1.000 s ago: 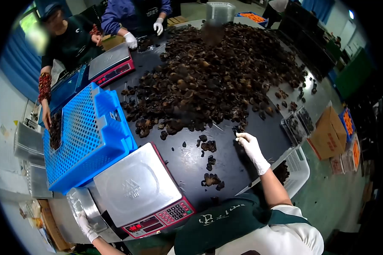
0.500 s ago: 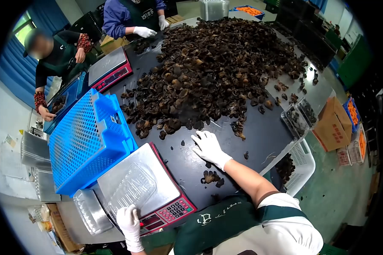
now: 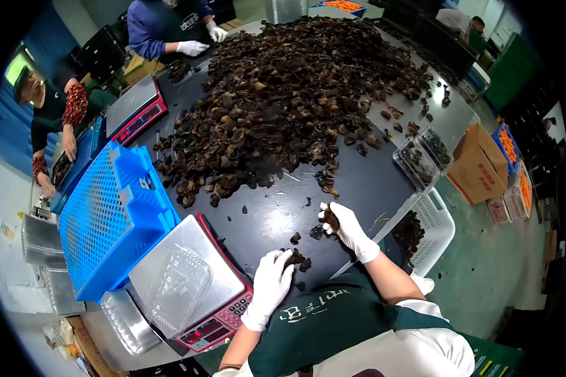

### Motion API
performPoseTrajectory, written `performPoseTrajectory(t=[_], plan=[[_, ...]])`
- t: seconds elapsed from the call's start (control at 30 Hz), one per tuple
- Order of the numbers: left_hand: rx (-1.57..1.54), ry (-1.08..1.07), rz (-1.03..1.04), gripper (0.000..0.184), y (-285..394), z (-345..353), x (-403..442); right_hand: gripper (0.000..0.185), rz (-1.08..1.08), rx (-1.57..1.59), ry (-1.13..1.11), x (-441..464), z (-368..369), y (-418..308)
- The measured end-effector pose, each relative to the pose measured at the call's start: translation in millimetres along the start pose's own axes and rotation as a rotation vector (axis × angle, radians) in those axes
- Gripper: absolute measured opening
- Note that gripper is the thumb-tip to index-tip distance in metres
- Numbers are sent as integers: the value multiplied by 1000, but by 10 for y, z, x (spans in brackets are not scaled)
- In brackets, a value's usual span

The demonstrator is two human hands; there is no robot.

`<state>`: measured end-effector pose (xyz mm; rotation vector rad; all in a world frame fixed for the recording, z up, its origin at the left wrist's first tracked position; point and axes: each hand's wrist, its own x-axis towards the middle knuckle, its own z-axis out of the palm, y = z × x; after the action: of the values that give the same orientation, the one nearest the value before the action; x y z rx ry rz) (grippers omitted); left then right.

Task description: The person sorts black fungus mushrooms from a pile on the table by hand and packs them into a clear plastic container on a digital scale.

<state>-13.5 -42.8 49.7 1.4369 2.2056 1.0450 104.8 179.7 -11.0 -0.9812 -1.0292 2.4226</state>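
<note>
My right hand (image 3: 347, 231), in a white glove, is closed on a dark brown wood ear mushroom (image 3: 331, 218) above the dark table. My left hand (image 3: 271, 284), also gloved, has its fingers curled on a small clump of wood ear mushrooms (image 3: 300, 261) near the table's front edge. A few loose pieces lie between the two hands. Beyond them spreads a large heap of wood ear mushrooms (image 3: 277, 107). To the left of my left hand stands a red-framed scale (image 3: 151, 264), with a clear plastic container (image 3: 181, 283) on its plate.
A blue perforated crate (image 3: 100, 220) stands left of the scale, with clear containers (image 3: 129, 320) below it. Filled clear boxes (image 3: 421, 160) sit at the table's right edge, above a white basket (image 3: 443, 223). Two co-workers are across the table, near a second scale (image 3: 132, 107).
My left hand has left the scale's edge and come right to the mushroom clump. My right hand has moved from flat on the table to the right and now holds a piece. The view has shifted.
</note>
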Motion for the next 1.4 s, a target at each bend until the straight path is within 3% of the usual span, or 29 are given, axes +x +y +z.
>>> performPoseTrajectory(t=[0.13, 0.3, 0.33, 0.5, 0.63, 0.83, 0.93, 1.07, 1.13, 1.2, 1.27, 1.33, 1.4], plan=[[9, 28, -26, 31, -79, 255, 323, 35, 95, 374, -89, -265, -63, -11], [46, -73, 111, 36, -151, 621, 618, 42, 250, 736, -133, -455, -57, -90], [91, -3, 211, 38, -140, 730, 651, 42, 243, 741, -128, -468, -65, -81], [270, -52, 300, 26, -239, 901, 737, 40, 153, 736, -180, -459, -167, -23], [122, 60, 302, 17, -269, 811, 708, 40, 234, 786, -145, -432, -191, -15], [250, 89, 346, 23, -289, 803, 638, 41, 343, 857, -170, -374, -124, 90], [266, 69, 327, 23, -315, 770, 618, 45, 315, 711, -135, -393, -105, 67], [-84, 193, 202, 17, -233, 649, 567, 45, 331, 584, -109, -455, -104, -12], [-1104, 47, -610, 13, -212, 572, 484, 44, 332, 549, -106, -469, -27, -11], [-1572, 11, -621, 21, -227, 462, 400, 42, 141, 288, -41, -504, 112, -13], [-1808, -9, -683, 27, -206, 448, 329, 37, -89, 17, 11, -448, 199, 132], [-1941, -108, -741, 35, -169, 449, 302, 38, -159, -287, 89, -485, 411, 125], [-2084, -162, -857, 36, -47, 403, 283, 34, -323, -430, -51, -523, 516, 265]])
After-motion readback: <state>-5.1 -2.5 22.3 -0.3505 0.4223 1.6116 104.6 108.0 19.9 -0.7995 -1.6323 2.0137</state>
